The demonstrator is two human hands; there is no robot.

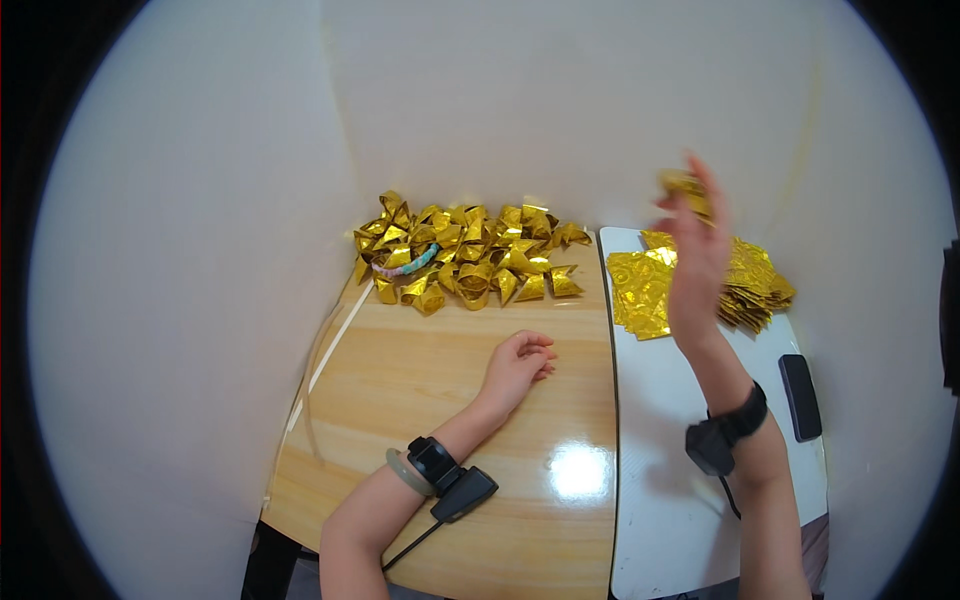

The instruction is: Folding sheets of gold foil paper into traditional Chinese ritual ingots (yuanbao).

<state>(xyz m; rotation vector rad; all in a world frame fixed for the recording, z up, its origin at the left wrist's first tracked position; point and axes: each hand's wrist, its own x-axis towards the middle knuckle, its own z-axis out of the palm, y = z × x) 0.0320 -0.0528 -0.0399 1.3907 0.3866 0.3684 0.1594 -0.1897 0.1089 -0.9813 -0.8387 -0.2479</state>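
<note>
My right hand (700, 245) is raised above the right side, blurred by motion. Its fingers are closed on a folded gold foil paper piece (687, 190), seen against the pale wall. Below that hand lie flat gold foil paper sheets (640, 295), partly hidden by it, with a thicker stack (752, 285) just to the right. My left hand (515, 372) rests over the wooden table, its fingers loosely curled and slightly apart, with nothing visible in them. Beyond it, a pile of folded gold foil pieces (475, 280) spreads along the back of the table.
A pastel braided band (408, 265) lies among the folded pieces. The wooden tabletop (400, 350) meets a white board (660, 400) at a dark seam. A black phone-like object (800, 397) lies at the board's right edge. Pale walls (560, 110) enclose the back and sides.
</note>
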